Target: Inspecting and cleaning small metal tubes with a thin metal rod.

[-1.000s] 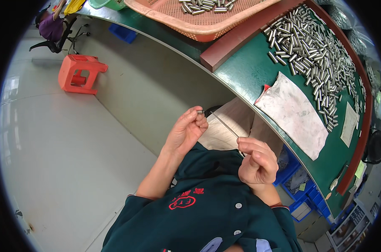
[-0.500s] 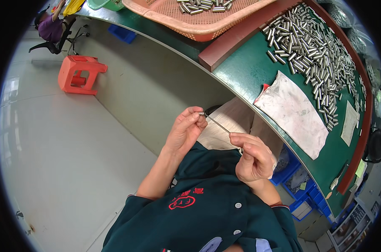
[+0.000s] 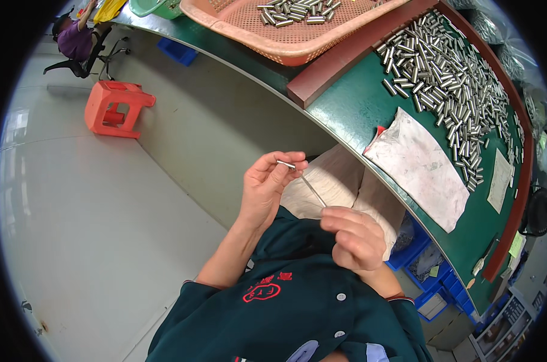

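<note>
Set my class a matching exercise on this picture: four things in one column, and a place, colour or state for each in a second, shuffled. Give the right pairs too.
Things
1. rod
2. cloth
3. basket
4. stool

Descriptions
A. red, on the floor
B. held in the right hand
C. pinkish, with metal cylinders inside
D. whitish, lying on the green bench

Pairs: 1-B, 2-D, 3-C, 4-A

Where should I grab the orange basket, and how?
Probably by its near rim, from the front of the green table, fingers underneath: it flares outward. Keep it level, since loose metal cylinders lie inside. Your hands are full, though: the left hand holds a cylinder, the right hand a rod.
</note>
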Action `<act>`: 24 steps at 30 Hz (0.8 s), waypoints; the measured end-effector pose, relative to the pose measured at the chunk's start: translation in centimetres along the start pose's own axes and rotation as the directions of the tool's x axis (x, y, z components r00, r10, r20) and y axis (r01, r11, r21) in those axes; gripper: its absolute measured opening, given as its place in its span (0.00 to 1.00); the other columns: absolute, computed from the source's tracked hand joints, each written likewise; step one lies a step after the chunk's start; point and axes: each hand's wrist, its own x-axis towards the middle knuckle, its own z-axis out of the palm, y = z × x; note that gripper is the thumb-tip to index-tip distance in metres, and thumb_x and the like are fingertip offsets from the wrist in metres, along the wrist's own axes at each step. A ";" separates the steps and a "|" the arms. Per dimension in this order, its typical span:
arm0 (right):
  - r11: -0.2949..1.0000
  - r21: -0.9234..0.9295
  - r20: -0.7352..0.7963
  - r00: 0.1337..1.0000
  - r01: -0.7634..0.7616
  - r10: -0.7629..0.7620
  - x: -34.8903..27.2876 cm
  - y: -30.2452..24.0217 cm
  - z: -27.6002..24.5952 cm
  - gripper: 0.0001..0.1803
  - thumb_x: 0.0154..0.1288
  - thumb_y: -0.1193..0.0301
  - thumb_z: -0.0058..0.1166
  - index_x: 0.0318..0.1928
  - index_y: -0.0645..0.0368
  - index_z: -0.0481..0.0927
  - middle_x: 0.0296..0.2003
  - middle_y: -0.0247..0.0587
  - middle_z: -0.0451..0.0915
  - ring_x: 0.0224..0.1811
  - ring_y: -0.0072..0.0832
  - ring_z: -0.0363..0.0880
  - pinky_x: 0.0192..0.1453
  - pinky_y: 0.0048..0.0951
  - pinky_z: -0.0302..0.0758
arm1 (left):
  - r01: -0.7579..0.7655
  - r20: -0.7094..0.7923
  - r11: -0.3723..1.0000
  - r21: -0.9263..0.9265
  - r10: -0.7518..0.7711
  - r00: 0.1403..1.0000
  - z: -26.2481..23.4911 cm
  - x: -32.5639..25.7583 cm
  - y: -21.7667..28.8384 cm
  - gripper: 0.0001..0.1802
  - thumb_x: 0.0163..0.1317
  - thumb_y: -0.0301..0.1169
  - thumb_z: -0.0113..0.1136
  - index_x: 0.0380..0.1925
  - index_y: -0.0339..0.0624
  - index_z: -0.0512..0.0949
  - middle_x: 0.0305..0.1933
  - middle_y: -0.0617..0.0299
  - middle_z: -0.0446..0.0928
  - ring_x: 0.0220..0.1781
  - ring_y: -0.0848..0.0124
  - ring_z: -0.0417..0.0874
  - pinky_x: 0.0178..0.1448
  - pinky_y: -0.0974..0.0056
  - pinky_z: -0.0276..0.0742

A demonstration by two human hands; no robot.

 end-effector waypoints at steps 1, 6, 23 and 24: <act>1.000 0.012 0.090 0.996 0.009 -0.010 0.0 -0.2 -0.2 0.09 0.44 0.84 0.52 0.31 0.67 0.71 0.33 0.52 0.77 0.38 0.44 0.78 0.39 0.38 0.79 | 0.039 -0.028 0.999 -0.029 -0.040 0.999 0.0 0.0 0.1 0.07 0.60 0.24 0.48 0.37 0.34 0.72 0.38 0.55 0.75 0.39 0.71 0.76 0.47 0.69 0.71; 0.999 0.045 0.100 0.995 -0.013 0.009 0.2 -0.8 -0.3 0.10 0.45 0.85 0.51 0.31 0.66 0.71 0.34 0.51 0.77 0.38 0.44 0.78 0.39 0.37 0.78 | -0.094 -0.130 0.979 0.178 0.118 0.984 -0.2 0.3 -0.2 0.08 0.58 0.24 0.50 0.38 0.34 0.72 0.34 0.55 0.76 0.34 0.72 0.77 0.42 0.71 0.72; 0.995 -0.052 -0.176 0.981 -0.088 0.078 0.3 -0.4 -0.6 0.11 0.54 0.87 0.42 0.38 0.67 0.67 0.27 0.54 0.78 0.31 0.44 0.80 0.33 0.35 0.78 | -0.074 -0.071 0.913 0.401 0.112 0.991 0.7 0.3 0.0 0.09 0.55 0.23 0.54 0.36 0.31 0.74 0.26 0.64 0.73 0.27 0.79 0.72 0.34 0.76 0.69; 0.995 -0.054 -0.180 0.981 -0.089 0.078 0.5 -0.4 -1.2 0.12 0.53 0.88 0.42 0.39 0.66 0.67 0.27 0.53 0.78 0.31 0.44 0.80 0.34 0.35 0.78 | -0.101 -0.041 0.900 0.424 0.131 0.991 1.4 0.9 0.0 0.09 0.56 0.24 0.53 0.36 0.31 0.74 0.26 0.63 0.73 0.27 0.78 0.72 0.35 0.75 0.69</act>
